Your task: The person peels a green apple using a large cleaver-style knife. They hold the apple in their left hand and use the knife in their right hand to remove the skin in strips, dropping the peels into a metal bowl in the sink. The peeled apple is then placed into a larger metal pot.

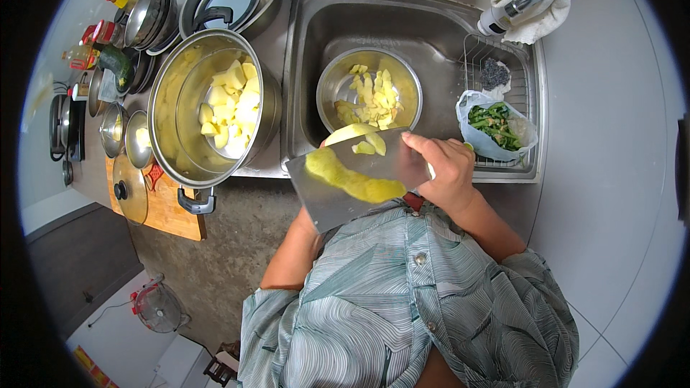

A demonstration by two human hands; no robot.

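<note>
My right hand (444,164) grips a wide cleaver (334,199), its blade turned flat towards me. A long strip of peel (353,178) sticks to the blade, with smaller pale pieces near its upper edge. Most of my left hand (306,221) is hidden behind the steel; only its wrist and a bit of finger show. Beside that finger, a partly peeled potato (349,132) juts past the blade. Beyond it, a steel bowl (331,83) of peelings (374,94) stands in the sink. To the left, a deep steel pot (175,113) contains cut potato chunks (237,97).
A wire basket (471,54) at the sink's right holds a scourer (495,73) and a bag of greens (496,126). The faucet (512,11) has a cloth over it. Left of the pot are bowls (141,140), a glass lid (132,194) and a wooden board (172,215).
</note>
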